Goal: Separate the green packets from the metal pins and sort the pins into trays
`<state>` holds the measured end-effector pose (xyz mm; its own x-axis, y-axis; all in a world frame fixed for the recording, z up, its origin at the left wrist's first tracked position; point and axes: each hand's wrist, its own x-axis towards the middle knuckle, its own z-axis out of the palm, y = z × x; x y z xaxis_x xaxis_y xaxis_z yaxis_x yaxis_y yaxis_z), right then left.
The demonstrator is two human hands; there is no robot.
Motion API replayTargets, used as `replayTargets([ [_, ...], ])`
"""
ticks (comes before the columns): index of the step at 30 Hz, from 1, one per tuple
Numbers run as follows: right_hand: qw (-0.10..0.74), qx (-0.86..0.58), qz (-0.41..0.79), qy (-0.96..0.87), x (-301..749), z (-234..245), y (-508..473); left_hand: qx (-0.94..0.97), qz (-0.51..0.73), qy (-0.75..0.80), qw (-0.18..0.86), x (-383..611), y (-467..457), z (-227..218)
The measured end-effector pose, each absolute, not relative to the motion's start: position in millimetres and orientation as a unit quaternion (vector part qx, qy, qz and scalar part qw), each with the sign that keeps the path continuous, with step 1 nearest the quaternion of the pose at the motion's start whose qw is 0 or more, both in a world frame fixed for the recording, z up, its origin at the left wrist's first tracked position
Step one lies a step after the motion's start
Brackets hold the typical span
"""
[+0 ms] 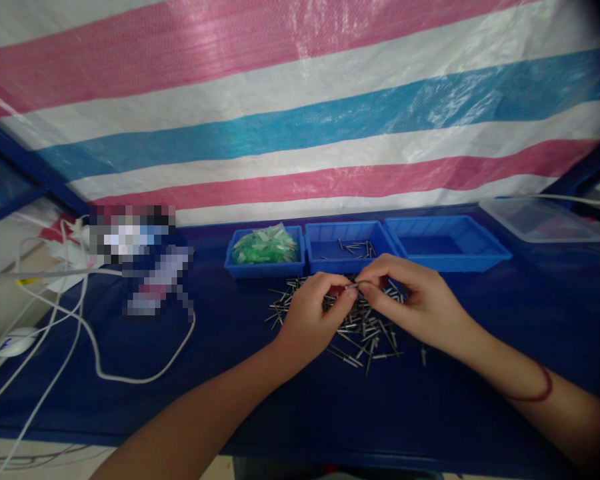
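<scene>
Thumb and fingertips of my left hand (316, 310) pinch one end of a small blind rivet (351, 287). My right hand (414, 297) is closed in a pinch at its other end, so both hands meet on it. Beneath them lies a loose pile of metal blind rivets (367, 330), partly hidden by my fingers. One rivet (423, 355) lies apart, under my right wrist. Just behind the hands, a blue tray (343, 265) holds several rivets (357, 248).
A left blue bin (265, 270) contains green and clear plastic packets (265, 247). At right stand another blue tray (453, 257) and a clear plastic lid (545, 220). White cables (130, 380) and a white mouse (17, 341) lie left on the blue table (380, 420). Striped sheeting (300, 127) hangs behind.
</scene>
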<state>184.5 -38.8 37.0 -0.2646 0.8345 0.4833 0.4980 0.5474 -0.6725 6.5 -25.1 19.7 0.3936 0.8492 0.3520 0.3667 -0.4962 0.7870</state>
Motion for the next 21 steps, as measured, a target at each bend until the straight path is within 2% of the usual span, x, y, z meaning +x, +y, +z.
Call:
replayTargets([
  [6, 0.394, -0.405, 0.131, -0.815, 191, 42, -31, 0.773, 0.389, 0.422, 0.27, 1, -24, 21],
  [11, 0.405, -0.477, 0.043, -0.779, 203, 41, -13, 0.812, 0.327, 0.438, 0.207, 2, -30, 18],
  [16, 0.319, -0.563, -0.054, -0.761, 210, 37, 6, 0.855, 0.262, 0.427, 0.134, -1, -32, 22],
  [18, 0.314, -0.568, -0.051, -0.759, 210, 38, 4, 0.863, 0.244, 0.43, 0.106, -4, -28, 26],
  [21, 0.337, -0.533, 0.015, -0.776, 206, 44, -8, 0.87, 0.224, 0.432, 0.079, -8, -21, 28],
])
